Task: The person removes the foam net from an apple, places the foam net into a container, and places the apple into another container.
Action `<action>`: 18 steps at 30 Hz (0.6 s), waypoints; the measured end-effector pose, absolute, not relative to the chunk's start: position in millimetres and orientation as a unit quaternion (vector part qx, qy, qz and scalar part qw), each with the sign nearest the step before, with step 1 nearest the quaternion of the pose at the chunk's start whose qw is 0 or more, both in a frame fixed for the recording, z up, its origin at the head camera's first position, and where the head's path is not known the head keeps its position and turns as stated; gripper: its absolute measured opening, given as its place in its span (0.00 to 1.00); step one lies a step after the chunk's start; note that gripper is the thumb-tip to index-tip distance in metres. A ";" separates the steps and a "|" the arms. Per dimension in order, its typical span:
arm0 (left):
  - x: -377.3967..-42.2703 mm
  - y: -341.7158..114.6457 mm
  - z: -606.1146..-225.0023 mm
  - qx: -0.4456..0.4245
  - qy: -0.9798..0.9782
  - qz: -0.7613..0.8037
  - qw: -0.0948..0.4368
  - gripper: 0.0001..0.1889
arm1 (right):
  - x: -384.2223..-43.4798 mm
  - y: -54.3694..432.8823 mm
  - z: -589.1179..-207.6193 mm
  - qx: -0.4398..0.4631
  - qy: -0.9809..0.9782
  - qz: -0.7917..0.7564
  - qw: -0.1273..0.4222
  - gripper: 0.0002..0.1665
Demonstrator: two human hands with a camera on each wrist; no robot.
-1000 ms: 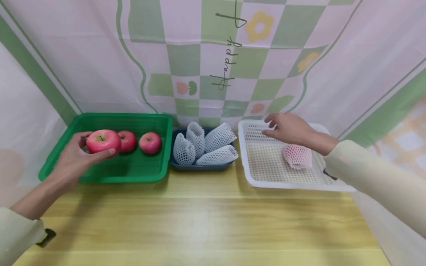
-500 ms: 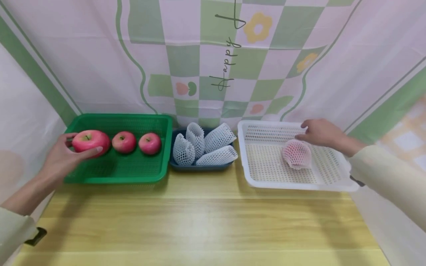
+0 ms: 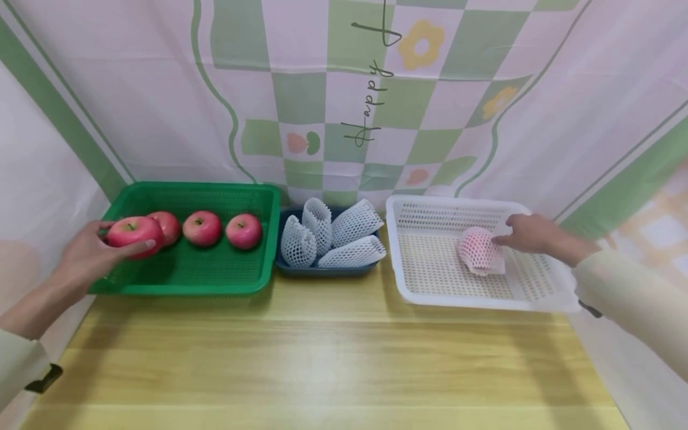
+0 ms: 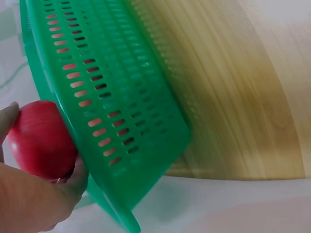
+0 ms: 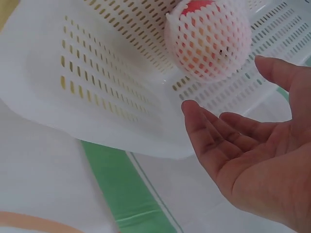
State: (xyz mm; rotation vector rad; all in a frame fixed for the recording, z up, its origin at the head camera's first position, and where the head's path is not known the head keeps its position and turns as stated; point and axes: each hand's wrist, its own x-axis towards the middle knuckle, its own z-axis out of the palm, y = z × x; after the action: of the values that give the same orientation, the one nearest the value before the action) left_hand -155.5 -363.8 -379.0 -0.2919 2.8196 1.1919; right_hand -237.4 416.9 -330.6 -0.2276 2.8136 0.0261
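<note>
My left hand (image 3: 88,254) holds a red apple (image 3: 129,237) between thumb and fingers, over the left end of a green basket (image 3: 215,280). In the left wrist view, this apple (image 4: 41,141) shows right at the basket's rim. Behind it in the head view is another apple (image 3: 168,227), partly hidden, and two more apples lie in a row to the right. My right hand (image 3: 540,236) hovers over a white basket (image 3: 430,295), beside an apple in a pinkish-white foam net (image 3: 480,251). The right wrist view shows its fingers spread loosely, apart from the netted apple (image 5: 209,43).
Between the baskets stands a small dark blue tray (image 3: 328,272) holding several white foam nets (image 3: 352,252). All three containers line the back of a wooden table (image 3: 333,364), against a checked curtain (image 3: 349,89).
My left hand has moved left with its apple, bringing the apple behind it into view. My right hand has shifted right, then down toward the netted apple.
</note>
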 end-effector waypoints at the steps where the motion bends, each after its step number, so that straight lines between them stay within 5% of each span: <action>1: -155.7 -365.4 -379.6 -0.097 0.917 0.384 0.037 0.54 | -236.6 417.4 -332.0 -0.077 0.984 0.008 0.161 0.44; 18: -166.4 -374.5 -394.4 -0.068 0.947 0.303 0.074 0.45 | -228.0 422.4 -345.6 -0.033 0.972 -0.084 0.216 0.55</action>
State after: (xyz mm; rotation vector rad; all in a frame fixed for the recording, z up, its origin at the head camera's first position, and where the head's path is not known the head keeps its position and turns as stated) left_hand -166.4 -374.5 -394.4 -0.2042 2.8434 0.9108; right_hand -228.0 422.4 -345.6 -0.0909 2.6953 -0.2338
